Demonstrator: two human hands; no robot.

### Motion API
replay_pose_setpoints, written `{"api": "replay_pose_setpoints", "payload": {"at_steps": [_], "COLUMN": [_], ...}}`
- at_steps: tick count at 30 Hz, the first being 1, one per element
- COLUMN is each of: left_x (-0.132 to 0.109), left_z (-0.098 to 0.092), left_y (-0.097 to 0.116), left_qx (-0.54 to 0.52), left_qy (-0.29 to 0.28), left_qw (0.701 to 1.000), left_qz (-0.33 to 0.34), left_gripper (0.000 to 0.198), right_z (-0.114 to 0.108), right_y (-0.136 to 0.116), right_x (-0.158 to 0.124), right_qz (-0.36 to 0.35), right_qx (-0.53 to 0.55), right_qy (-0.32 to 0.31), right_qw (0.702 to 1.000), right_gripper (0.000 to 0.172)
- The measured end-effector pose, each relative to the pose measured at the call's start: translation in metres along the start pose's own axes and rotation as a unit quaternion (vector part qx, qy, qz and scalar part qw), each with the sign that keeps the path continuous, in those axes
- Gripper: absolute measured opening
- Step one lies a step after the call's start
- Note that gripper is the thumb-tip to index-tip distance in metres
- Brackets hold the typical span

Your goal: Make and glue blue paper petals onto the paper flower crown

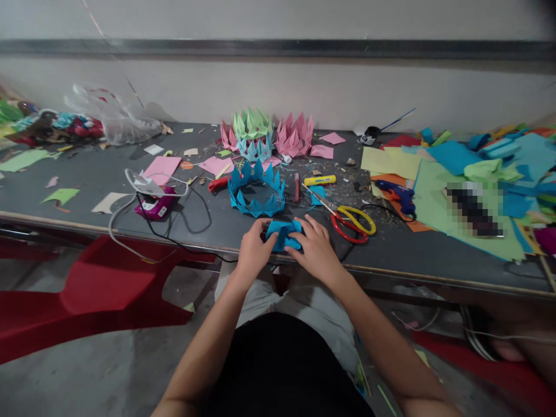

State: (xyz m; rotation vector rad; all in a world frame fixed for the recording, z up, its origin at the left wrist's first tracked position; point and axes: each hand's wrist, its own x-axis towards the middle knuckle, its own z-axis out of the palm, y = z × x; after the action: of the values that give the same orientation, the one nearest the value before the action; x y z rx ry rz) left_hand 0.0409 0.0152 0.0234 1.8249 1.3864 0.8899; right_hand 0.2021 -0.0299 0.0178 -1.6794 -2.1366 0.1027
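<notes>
A small folded piece of blue paper (285, 231) is held between my two hands at the table's front edge. My left hand (255, 248) grips its left side, thumb on top. On its right side, my right hand (316, 248) holds it with thumb and fingers. Just beyond my hands stands a ring of pointed blue folded paper (257, 209), shaped like a crown. Scissors (350, 223) with red and yellow handles lie to the right of my right hand. A yellow glue stick (320, 180) and a dark red marker-like stick (297, 186) lie past the paper.
Pink (294, 136) and green paper crowns (252, 124) stand near the wall. A purple power block (155, 204) with cables sits left. To the right lie a blue glue gun (397, 196) and stacked coloured paper (434, 217). A red plastic chair (113, 284) is at lower left.
</notes>
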Motion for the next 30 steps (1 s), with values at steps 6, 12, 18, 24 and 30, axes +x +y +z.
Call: {"api": "replay_pose_setpoints", "payload": {"at_steps": [6, 12, 18, 24, 30], "left_x": [0.002, 0.002, 0.0, 0.003, 0.005], "left_z": [-0.002, -0.003, -0.006, -0.008, -0.004], "left_y": [-0.001, -0.004, 0.003, 0.001, -0.004], "left_qx": [-0.048, -0.022, 0.038, -0.143, -0.251], "left_qy": [0.032, 0.039, 0.022, 0.046, 0.059], "left_qw": [0.998, 0.999, 0.998, 0.988, 0.964], "left_qz": [-0.02, -0.03, 0.035, -0.04, -0.066], "left_gripper": [0.026, 0.066, 0.046, 0.024, 0.024], "right_z": [0.006, 0.01, 0.009, 0.002, -0.005], "right_y": [0.0, 0.001, 0.003, 0.013, 0.017], "right_x": [-0.002, -0.009, -0.018, -0.025, -0.021], "right_qz": [0.018, -0.035, -0.122, -0.12, 0.017], "right_qx": [0.088, 0.083, 0.011, -0.001, 0.129], "right_qy": [0.038, 0.155, 0.207, 0.153, 0.118], "right_qw": [0.995, 0.984, 0.971, 0.981, 0.984], "right_gripper": [0.004, 0.013, 0.016, 0.015, 0.039]}}
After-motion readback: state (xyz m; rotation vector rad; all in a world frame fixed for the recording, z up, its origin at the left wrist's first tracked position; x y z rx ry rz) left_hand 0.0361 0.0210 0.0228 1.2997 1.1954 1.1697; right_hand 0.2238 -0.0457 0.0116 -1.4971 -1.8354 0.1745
